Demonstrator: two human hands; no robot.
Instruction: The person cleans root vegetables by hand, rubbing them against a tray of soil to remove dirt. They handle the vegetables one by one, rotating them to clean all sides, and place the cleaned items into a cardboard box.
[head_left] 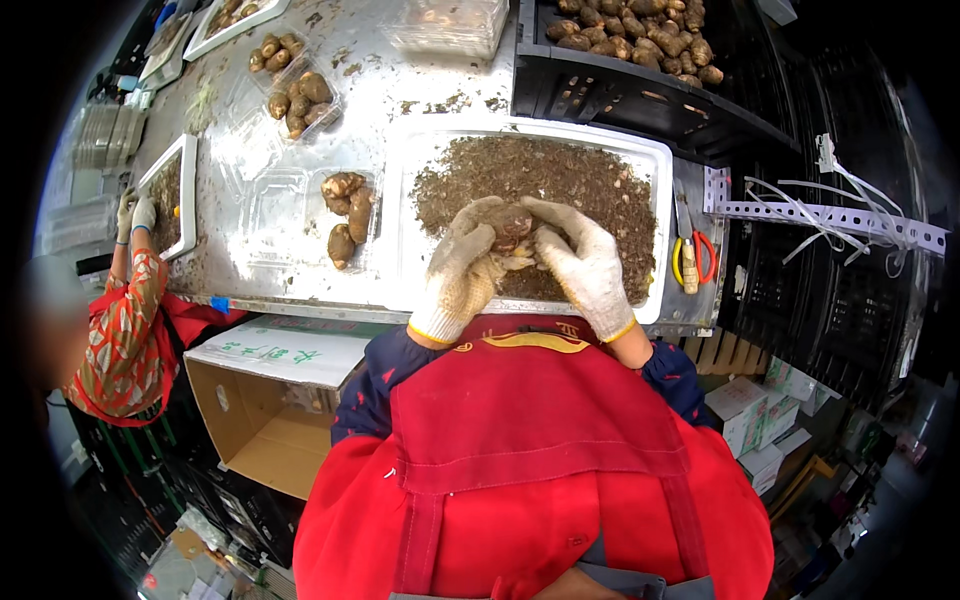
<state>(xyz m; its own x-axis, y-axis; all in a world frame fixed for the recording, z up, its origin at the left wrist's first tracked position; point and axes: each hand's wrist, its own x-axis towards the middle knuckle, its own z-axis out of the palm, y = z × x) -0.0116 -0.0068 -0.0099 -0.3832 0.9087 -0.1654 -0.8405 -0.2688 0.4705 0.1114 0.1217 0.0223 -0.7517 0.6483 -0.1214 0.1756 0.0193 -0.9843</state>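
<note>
Both my hands wear cream gloves with yellow cuffs, above a white tray (660, 210) spread with brown soil and peelings. My left hand (463, 262) curls round a brown taro (512, 225). My right hand (585, 258) grips the same taro from the other side, its fingers on the top and side. Pale bits show below the taro, between my gloves. Left of the tray, a clear plastic box (280, 205) holds several taros (340, 240). Right of it lie scissors (704, 258) with red and yellow handles and a tool with a pale handle (689, 272).
A black crate (650, 110) of taros stands behind the tray. Stacked clear lids (445, 25) and more boxed taros (300, 105) lie at the back. At left a co-worker's gloved hands (140, 212) are at another tray. An open cardboard box (250, 420) sits below the table edge.
</note>
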